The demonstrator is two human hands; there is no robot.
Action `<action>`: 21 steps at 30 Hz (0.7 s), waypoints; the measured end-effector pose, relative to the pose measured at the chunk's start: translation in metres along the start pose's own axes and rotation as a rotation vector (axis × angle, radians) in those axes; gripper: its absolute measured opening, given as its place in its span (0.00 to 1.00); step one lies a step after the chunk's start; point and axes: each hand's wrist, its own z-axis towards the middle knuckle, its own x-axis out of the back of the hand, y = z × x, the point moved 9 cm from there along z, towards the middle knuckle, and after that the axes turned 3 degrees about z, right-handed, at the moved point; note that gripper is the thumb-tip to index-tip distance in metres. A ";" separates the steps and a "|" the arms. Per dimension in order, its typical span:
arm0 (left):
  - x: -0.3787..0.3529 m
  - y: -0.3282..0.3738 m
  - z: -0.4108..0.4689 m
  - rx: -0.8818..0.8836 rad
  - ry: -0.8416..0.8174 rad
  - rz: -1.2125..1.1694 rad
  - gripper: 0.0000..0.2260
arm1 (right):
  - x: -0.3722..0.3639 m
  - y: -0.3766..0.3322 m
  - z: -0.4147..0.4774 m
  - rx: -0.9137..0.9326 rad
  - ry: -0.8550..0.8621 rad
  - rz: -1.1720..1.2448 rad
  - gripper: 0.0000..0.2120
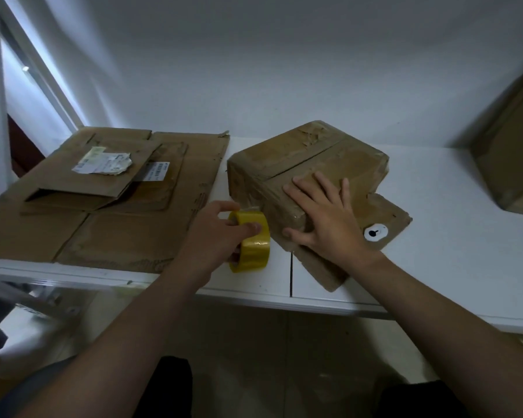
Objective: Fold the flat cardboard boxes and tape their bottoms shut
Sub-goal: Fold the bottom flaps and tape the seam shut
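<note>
Cardboard box [308, 164] sits folded on the white table [435, 236], right hand [329, 218] pressing flat on it, fingers spread. Left hand [218, 233] grips the yellow tape roll [254, 239] just beside it.

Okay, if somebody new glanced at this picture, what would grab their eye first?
The bright yellow tape roll, gripped by the left hand near the white table's front edge, stands out against all the brown. Right beside it, the right hand presses flat on a folded cardboard box at the table's middle. A stack of flattened cardboard lies to the left.
</note>
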 end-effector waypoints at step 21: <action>-0.090 0.039 -0.029 -0.204 -0.193 -0.049 0.14 | 0.089 0.052 -0.049 -0.141 -0.129 0.029 0.28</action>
